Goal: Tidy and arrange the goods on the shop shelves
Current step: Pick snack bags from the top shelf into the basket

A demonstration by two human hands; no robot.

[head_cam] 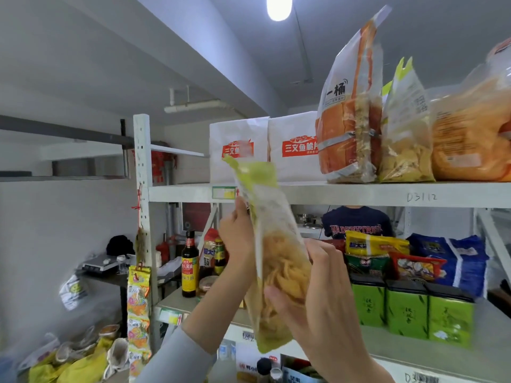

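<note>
Green-and-clear plastic bag of yellow crisps (276, 244) is mid-air, in front of the white metal shelf edge (359, 194) marked "D3112". Left hand (237, 233) grips its upper edge, right hand (318, 294) clasps its lower side. White paper bags (293, 128) above read "三文鱼脆片".

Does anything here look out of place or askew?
Yes. Yellow-green bags lie in a loose heap low at the left, off the shelves. On the top shelf, the tall orange bag stands tilted.

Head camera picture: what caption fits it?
Left hand and right hand hold a green-topped crisp bag at the top shelf.
</note>
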